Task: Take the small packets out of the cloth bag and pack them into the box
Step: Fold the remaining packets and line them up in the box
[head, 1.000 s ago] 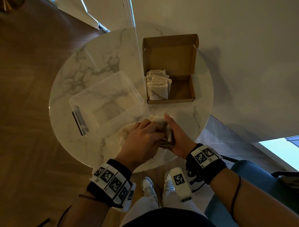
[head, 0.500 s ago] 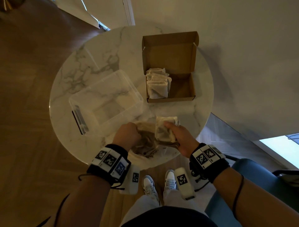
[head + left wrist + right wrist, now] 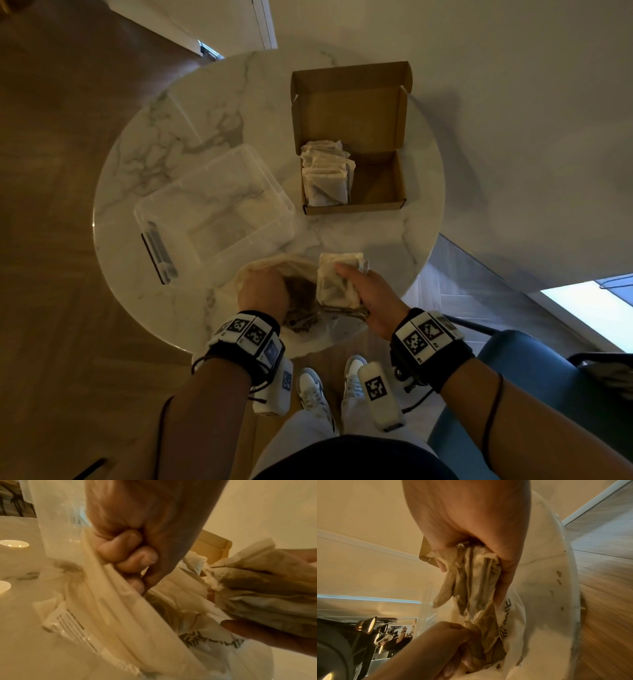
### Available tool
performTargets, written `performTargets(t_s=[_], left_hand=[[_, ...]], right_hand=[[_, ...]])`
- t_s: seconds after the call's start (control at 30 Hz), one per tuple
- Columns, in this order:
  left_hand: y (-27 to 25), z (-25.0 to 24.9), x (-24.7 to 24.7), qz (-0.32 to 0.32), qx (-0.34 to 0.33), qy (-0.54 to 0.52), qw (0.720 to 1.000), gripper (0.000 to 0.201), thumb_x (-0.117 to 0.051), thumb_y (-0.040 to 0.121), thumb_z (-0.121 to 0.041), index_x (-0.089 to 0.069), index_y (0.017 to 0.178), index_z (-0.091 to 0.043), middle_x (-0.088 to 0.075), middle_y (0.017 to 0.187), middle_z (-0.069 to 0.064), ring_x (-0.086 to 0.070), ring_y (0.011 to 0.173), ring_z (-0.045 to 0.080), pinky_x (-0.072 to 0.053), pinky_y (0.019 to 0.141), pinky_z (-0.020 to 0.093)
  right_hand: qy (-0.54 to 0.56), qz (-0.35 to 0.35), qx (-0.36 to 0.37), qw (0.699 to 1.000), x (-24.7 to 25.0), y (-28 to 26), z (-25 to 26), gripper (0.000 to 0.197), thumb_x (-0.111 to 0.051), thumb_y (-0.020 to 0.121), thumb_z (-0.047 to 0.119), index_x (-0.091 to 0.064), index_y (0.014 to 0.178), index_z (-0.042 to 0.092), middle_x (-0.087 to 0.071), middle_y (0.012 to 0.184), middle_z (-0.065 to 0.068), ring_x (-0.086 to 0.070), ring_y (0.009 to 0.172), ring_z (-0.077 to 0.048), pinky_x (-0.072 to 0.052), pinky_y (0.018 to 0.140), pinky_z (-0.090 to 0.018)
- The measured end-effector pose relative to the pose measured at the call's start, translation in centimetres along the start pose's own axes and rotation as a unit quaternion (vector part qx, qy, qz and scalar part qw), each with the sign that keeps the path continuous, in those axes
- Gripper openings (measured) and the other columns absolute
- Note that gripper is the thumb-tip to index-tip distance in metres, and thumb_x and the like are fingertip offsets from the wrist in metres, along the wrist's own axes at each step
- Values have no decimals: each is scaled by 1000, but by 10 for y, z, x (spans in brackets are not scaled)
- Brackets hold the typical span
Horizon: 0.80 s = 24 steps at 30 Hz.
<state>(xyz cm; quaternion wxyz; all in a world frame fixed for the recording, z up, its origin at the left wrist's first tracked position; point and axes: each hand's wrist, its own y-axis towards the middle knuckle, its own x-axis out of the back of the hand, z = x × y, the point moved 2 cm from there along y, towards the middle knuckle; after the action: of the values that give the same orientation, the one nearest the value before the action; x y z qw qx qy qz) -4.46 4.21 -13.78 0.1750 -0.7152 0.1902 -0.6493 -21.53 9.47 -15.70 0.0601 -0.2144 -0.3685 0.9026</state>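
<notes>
A pale cloth bag [image 3: 270, 270] with dark print lies at the near edge of the round marble table [image 3: 376, 240]. My left hand [image 3: 262, 291] grips the bag's rim [image 3: 109, 588] with curled fingers and holds the mouth wide. My right hand [image 3: 363, 294] holds a bunch of small beige packets [image 3: 337, 281] just above the bag's mouth; the same bunch [image 3: 471, 577] hangs from its fingers in the right wrist view. The cardboard box [image 3: 352, 144] stands further back with its lid up, several packets [image 3: 325, 178] stacked in its left half.
An empty clear plastic tub [image 3: 212, 212] stands left of the box, just behind the bag. A blue chair [image 3: 534, 387] is at my right. The table's near edge is right below my wrists, with wooden floor [image 3: 51, 240] beyond.
My right hand has lifted a bunch of packets out of the bag. My left hand has drawn back to the left and now holds the bag's rim.
</notes>
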Motion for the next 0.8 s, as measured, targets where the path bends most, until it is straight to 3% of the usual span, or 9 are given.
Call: performTargets(t_s=[0.17, 0.27, 0.33, 0.4, 0.47, 0.53, 0.67, 0.8], left_hand=[[-6, -8, 9, -48, -19, 22, 998, 26, -40, 98, -13, -63, 86, -10, -66, 92, 9, -55, 75, 19, -40, 63, 27], [-10, -13, 19, -63, -31, -22, 997, 27, -46, 93, -18, -51, 66, -16, -57, 70, 3, -48, 63, 18, -38, 56, 30], [-11, -14, 27, -60, -58, -69, 994, 23, -50, 89, -20, -51, 66, -18, -51, 63, 0, -53, 62, 23, -42, 56, 31], [-17, -15, 40, -60, -101, -142, 983, 20, -54, 88, -22, -54, 68, -19, -53, 66, -3, -55, 64, 21, -45, 58, 31], [-25, -18, 54, -75, -158, -209, 962, 20, -59, 88, -19, -54, 68, -18, -51, 73, -6, -49, 65, 13, -39, 59, 25], [-33, -24, 67, -83, -201, -278, 936, 16, -61, 88, -15, -57, 72, -14, -52, 76, -5, -48, 67, 9, -39, 61, 21], [-42, -34, 69, -19, -185, -457, 870, 21, -54, 91, -8, -53, 71, -12, -49, 63, -4, -45, 58, 6, -38, 57, 20], [-36, -34, 50, -26, -88, -444, 891, 21, -51, 94, -19, -52, 73, -19, -50, 65, -4, -46, 61, 8, -36, 59, 24]], right_hand=[[-14, 1, -1, 1000, -2, -2, 1, 36, -61, 90, 32, -63, 119, 11, -71, 112, -12, -66, 106, -27, -50, 98, -42], [-11, 6, -6, 1000, -2, -5, 3, 36, -61, 90, 31, -64, 118, 9, -71, 109, -14, -68, 102, -28, -52, 95, -41], [-11, 3, -2, 1000, -2, -8, 5, 33, -61, 90, 31, -66, 114, 8, -72, 106, -15, -70, 96, -28, -55, 89, -40], [-16, -17, 8, 1000, -2, -9, 7, 33, -62, 89, 33, -66, 109, 7, -71, 104, -14, -70, 92, -27, -55, 87, -41], [-16, -23, 14, 1000, -2, -10, 7, 38, -66, 84, 38, -66, 107, 8, -71, 105, -15, -69, 94, -29, -54, 88, -43], [-39, -42, 14, 998, -4, -11, 9, 30, -68, 83, 39, -65, 97, 13, -69, 99, -10, -67, 85, -25, -55, 81, -40], [-60, -44, 3, 997, -9, -11, 9, 25, -60, 90, 34, -62, 103, 12, -67, 100, -8, -66, 83, -22, -55, 79, -38], [-36, -21, -6, 999, -15, -15, 9, 32, -62, 89, 36, -62, 109, 11, -69, 98, -6, -67, 86, -22, -56, 79, -37]])
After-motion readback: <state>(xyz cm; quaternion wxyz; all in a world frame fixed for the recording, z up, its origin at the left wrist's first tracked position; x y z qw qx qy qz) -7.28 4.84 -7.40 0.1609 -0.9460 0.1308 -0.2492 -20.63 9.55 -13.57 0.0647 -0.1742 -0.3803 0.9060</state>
